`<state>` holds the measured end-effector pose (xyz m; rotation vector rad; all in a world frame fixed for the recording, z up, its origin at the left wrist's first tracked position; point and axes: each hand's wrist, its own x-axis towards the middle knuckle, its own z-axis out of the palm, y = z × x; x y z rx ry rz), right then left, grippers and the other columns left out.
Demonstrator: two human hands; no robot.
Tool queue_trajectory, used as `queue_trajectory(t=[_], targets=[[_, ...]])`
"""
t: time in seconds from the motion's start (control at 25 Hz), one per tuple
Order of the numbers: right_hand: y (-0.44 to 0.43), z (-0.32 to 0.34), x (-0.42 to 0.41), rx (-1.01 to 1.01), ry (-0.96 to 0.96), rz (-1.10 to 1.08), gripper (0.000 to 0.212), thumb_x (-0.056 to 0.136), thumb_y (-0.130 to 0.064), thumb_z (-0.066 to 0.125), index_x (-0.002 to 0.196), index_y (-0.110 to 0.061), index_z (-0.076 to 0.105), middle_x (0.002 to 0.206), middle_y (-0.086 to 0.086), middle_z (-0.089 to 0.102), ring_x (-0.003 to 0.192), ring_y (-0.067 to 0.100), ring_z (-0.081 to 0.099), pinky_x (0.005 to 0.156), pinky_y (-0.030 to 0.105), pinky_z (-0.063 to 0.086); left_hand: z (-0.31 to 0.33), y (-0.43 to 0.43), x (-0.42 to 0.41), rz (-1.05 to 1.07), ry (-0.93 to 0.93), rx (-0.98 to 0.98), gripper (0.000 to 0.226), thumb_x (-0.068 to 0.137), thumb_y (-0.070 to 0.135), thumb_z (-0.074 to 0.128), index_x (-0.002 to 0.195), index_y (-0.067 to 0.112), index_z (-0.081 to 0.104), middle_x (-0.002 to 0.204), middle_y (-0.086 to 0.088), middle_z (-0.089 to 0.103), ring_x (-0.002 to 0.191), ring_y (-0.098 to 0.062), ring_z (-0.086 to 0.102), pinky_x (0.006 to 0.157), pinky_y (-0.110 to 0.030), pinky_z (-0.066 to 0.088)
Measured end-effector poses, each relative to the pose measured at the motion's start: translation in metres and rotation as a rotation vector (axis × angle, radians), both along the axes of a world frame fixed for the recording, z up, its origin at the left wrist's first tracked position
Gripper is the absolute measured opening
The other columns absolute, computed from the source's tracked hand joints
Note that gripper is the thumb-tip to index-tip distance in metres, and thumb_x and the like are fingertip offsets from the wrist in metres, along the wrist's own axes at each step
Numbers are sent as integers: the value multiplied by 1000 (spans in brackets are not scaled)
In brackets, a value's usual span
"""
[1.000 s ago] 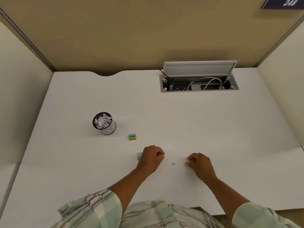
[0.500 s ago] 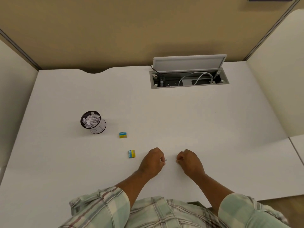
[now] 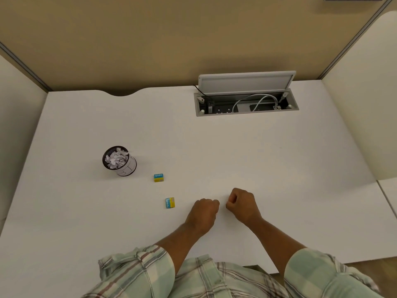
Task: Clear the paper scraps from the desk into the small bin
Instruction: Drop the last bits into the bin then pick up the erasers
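Observation:
The small black mesh bin (image 3: 129,167) stands at the left of the white desk (image 3: 247,155), filled with crumpled white paper scraps (image 3: 117,159). My left hand (image 3: 204,214) and my right hand (image 3: 242,206) rest as fists side by side near the desk's front edge, almost touching. A pale speck shows at my left hand's fingertips, where a tiny scrap lay a moment before. Nothing can be seen inside my right hand. No loose scrap shows on the desk between the hands.
Two small blue and yellow boxes lie between the bin and my hands, one (image 3: 158,177) nearer the bin, the other (image 3: 170,203) just left of my left hand. An open cable hatch (image 3: 247,105) with its lid up sits at the back. Partition walls enclose the desk.
Both hands have closed in toward each other. The tiny scrap that lay between them is no longer in view, gone at my left hand's fingertips.

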<state>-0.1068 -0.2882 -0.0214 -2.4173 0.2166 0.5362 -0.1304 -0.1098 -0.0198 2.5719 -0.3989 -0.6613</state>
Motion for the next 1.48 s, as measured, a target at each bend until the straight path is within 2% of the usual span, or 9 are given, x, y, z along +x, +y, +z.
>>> queue_trajectory(t=[0.12,0.24,0.44,0.56,0.68,0.8,1.12,1.28,1.48], targets=[[19,6,19,64,-44,-8,12,81,-7,63,77,-17,62,66,-5,65,56,7,56,54,19,47,0,11,-3,157,21,-97,15,98,5,52,95,8,66,95,-10,70,88,-25,65,81,-41,55],[39,8,39,67,-57,14,23,90,-10,57,102,-19,74,84,-2,75,73,12,68,71,23,55,2,32,1,368,-5,-178,21,100,14,57,115,10,72,112,-5,72,104,-18,66,95,-26,53],[60,2,64,33,-22,16,22,91,-10,60,106,-14,77,100,3,76,93,20,70,83,29,56,3,88,9,650,-20,-163,15,95,3,60,95,9,74,99,-6,71,90,-14,61,72,-7,38],[65,0,69,-8,-8,44,16,90,-12,62,97,-15,76,94,2,75,88,22,69,80,35,59,-1,116,8,722,26,-157,18,91,-2,57,84,7,70,95,-10,66,87,-22,62,66,-13,39],[68,-1,71,-83,-11,126,17,91,-10,57,87,-15,73,86,3,72,79,23,67,71,34,59,0,128,9,761,39,-180,16,92,7,59,84,14,71,99,-5,63,91,-17,60,72,-19,45],[69,-3,73,-208,-26,271,28,88,-2,46,68,-19,55,79,2,58,72,22,56,56,27,41,1,133,10,841,35,-229,18,92,10,61,80,21,68,98,0,64,85,-6,59,68,-11,41],[75,-7,72,-407,-63,500,23,93,-1,39,111,-7,53,111,11,56,104,29,57,81,36,52,8,149,0,998,-20,-203,9,94,11,68,95,11,77,95,-2,77,85,-14,67,80,-18,50],[106,8,75,-159,-67,344,16,94,-2,41,94,-8,56,99,11,62,90,27,59,72,32,47,21,164,0,1083,-120,-267,5,90,15,74,92,15,78,85,6,75,77,-6,68,80,-20,56],[193,52,95,210,-156,271,13,90,-11,57,82,-15,66,75,-9,67,64,7,60,53,12,46,50,196,18,1186,-295,-402,6,83,18,80,85,17,75,73,14,70,68,6,67,61,0,46]])
